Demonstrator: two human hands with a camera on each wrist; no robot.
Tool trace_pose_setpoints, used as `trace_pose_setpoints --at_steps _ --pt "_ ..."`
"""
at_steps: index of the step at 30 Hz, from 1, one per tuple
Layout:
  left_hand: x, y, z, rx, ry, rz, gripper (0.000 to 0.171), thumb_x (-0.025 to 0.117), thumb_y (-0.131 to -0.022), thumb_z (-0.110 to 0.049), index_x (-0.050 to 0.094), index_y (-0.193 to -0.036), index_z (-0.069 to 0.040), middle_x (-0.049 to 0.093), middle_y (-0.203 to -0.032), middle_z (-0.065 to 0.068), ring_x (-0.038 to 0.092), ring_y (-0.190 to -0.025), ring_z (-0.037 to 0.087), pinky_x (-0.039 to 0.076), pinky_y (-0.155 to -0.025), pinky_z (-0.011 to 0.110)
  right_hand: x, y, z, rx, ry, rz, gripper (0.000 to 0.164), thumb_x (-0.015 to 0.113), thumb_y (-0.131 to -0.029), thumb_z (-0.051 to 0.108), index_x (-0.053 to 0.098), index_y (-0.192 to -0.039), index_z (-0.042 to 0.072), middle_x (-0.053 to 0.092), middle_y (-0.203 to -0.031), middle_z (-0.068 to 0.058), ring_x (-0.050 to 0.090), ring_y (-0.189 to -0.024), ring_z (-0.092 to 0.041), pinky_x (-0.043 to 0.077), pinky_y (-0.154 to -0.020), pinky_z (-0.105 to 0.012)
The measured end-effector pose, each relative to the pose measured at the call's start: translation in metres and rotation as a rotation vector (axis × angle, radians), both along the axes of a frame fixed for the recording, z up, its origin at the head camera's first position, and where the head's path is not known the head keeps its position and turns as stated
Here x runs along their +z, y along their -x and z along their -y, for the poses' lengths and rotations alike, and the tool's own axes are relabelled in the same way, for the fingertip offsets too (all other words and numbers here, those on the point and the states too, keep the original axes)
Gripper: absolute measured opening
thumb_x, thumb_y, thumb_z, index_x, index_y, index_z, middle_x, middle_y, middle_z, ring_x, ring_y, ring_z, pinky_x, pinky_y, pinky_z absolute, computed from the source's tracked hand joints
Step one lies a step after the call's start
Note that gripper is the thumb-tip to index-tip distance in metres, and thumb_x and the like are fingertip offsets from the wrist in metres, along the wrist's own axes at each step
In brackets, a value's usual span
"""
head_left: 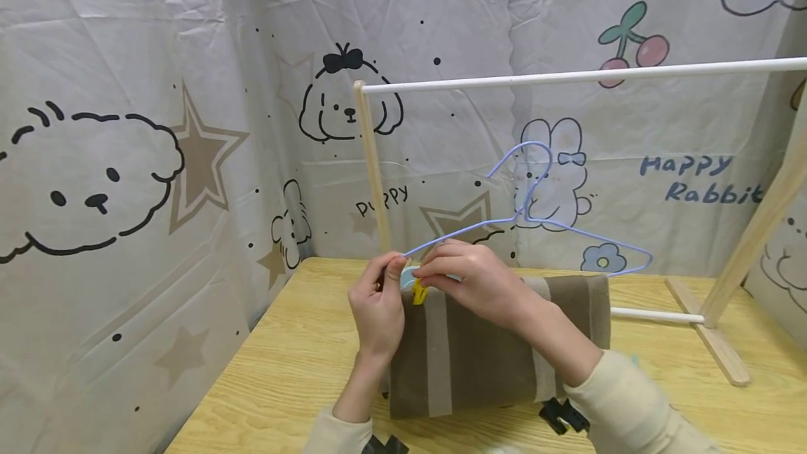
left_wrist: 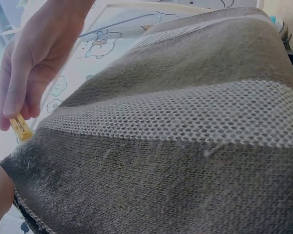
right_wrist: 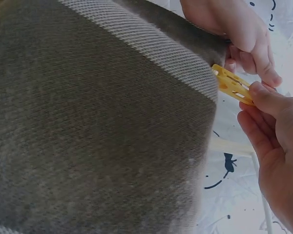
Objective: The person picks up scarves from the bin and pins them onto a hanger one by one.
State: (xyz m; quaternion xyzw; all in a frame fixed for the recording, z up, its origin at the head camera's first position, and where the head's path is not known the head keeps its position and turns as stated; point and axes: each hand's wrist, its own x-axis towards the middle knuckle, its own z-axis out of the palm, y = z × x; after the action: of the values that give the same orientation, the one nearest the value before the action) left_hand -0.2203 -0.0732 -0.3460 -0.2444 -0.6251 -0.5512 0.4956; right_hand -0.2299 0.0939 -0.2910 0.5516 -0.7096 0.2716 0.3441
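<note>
A brown knitted cloth [head_left: 482, 363] with pale stripes hangs folded over the lower bar of a lavender wire hanger [head_left: 550, 160]. My left hand [head_left: 378, 307] holds the cloth's upper left corner, with the thumb up by the hanger's end. In my right hand [head_left: 482, 282] a yellow clothespin [right_wrist: 232, 84] is pinched between thumb and fingers. Its tip meets the cloth's top edge beside a pale stripe, close to the left hand. A pale blue piece [head_left: 408, 277] shows between the two hands, partly hidden by fingers.
Behind the hanger stands a rack with a white top rail [head_left: 567, 78], wooden posts [head_left: 373, 167] and a low white bar [head_left: 656, 314]. Everything is on a wood-grain table [head_left: 277, 356]. A printed curtain [head_left: 239, 125] closes off the back and left.
</note>
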Motion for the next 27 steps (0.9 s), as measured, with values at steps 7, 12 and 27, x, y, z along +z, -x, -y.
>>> trace_pose_setpoints --at_steps 7,12,27 --pt "0.001 -0.002 -0.003 -0.024 -0.023 -0.009 0.005 0.066 -0.092 0.001 0.07 -0.09 0.002 0.06 -0.069 0.012 0.037 -0.054 0.004 0.029 -0.045 0.022 -0.003 -0.001 0.002 -0.001 0.01 0.056 0.018 0.079 -0.079 -0.001 0.077 -0.096 0.007 0.074 -0.094 -0.002 0.07 -0.089 -0.015 0.056 -0.077 -0.021" --pt "0.0 -0.002 -0.005 -0.027 -0.021 -0.029 0.005 0.065 -0.092 0.002 0.07 -0.09 0.001 0.061 -0.069 0.013 0.042 -0.055 0.007 0.033 -0.047 0.021 -0.002 -0.003 0.009 -0.001 -0.006 0.121 0.014 0.078 -0.08 -0.001 0.078 -0.092 0.008 0.075 -0.096 -0.003 0.072 -0.093 -0.016 0.056 -0.081 -0.023" --pt "0.001 0.004 0.005 0.039 -0.028 0.007 0.005 0.066 -0.092 -0.002 0.071 -0.092 0.0 0.059 -0.068 0.01 0.037 -0.055 0.003 0.03 -0.045 0.019 -0.016 -0.017 -0.004 -0.179 0.071 0.145 0.036 0.078 -0.084 0.007 0.071 -0.12 0.009 0.069 -0.116 -0.002 0.061 -0.109 -0.019 0.051 -0.091 -0.032"
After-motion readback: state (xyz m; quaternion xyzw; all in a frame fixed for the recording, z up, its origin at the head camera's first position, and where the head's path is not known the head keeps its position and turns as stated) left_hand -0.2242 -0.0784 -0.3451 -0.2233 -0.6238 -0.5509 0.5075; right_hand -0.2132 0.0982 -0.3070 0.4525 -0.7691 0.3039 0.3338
